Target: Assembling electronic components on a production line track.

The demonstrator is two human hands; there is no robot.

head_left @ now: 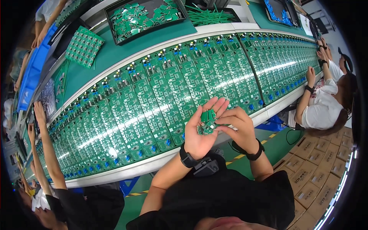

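A loose pile of small green circuit boards (208, 123) lies in my left hand (196, 140), which is palm up with its fingers slightly curled around the pile. My right hand (243, 128) meets it from the right, thumb and fingertips pinched at the pile's edge on one of the little boards. Both hands are above the near edge of a long line packed with large green circuit board panels (172, 101). Small blue and black parts stand along the panels' far edge, and blue parts along the near edge.
Across the line sit a black tray of small green boards (143, 19), a box of green strips (211, 16) and a stacked board panel (84, 46). Co-workers' arms (50, 147) reach over the line at left; another person (322, 99) works at right. Cardboard boxes (316, 168) stand at lower right.
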